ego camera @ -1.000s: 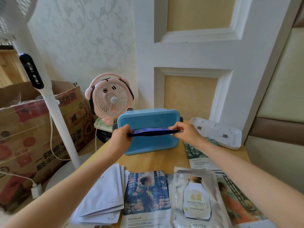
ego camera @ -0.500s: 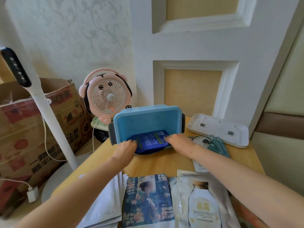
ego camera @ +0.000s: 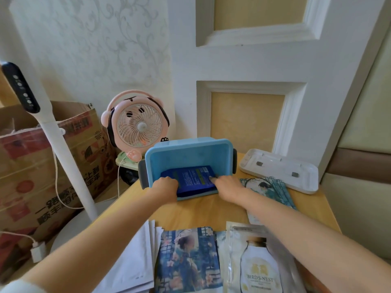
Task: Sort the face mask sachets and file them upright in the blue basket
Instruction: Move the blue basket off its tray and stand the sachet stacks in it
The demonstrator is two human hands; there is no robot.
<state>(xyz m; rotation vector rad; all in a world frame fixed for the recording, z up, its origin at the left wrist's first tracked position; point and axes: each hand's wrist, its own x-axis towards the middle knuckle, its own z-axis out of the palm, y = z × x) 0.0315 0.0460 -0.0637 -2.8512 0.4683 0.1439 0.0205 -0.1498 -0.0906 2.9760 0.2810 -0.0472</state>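
Inside the blue basket (ego camera: 220, 153), both hands' fingers (ego camera: 212, 179) grip a dark blue sachet (ego camera: 193, 178) at its lower corners.

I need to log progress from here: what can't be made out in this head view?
- Dark blue sachets in the blue basket: count hidden; left hand and right hand cover the ends.
- Back-label print: too small.
- Bird's-nest sachet: cut off by bottom edge.
- Right fingertips: blurred.
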